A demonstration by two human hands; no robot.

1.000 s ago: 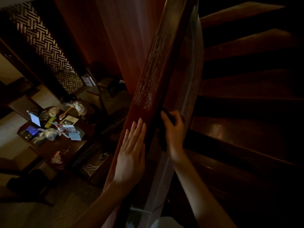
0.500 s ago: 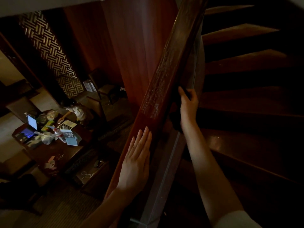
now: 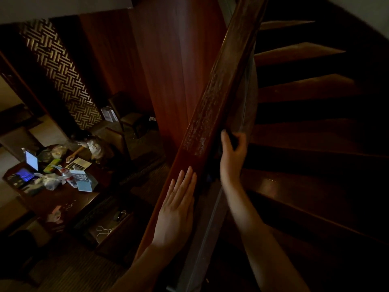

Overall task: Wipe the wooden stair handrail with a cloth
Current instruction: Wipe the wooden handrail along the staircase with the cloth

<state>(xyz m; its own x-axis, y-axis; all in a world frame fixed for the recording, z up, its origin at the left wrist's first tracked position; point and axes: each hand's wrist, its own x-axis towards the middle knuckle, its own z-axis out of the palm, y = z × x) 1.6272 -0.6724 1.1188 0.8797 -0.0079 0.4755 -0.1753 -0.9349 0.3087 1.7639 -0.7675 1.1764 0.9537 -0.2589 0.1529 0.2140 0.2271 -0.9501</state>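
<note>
The dark red wooden handrail [image 3: 219,98] runs diagonally from the lower middle to the top. A pale dusty streak covers its top face above my hands. My left hand [image 3: 176,209] lies flat on the rail's top, fingers straight and together. My right hand [image 3: 232,157] grips a dark cloth [image 3: 231,137] against the rail's right side, thumb on the near edge. Most of the cloth is hidden in shadow behind my fingers.
A glass panel [image 3: 246,110] hangs under the rail on the right. Dark wooden stair treads [image 3: 305,131] fan out to the right. Far below on the left stands a cluttered table [image 3: 63,192] with a lit laptop [image 3: 29,165], and a person sits at it.
My right hand with the cloth slid up the rail's right side from beside my left hand. My left hand stayed flat on the rail.
</note>
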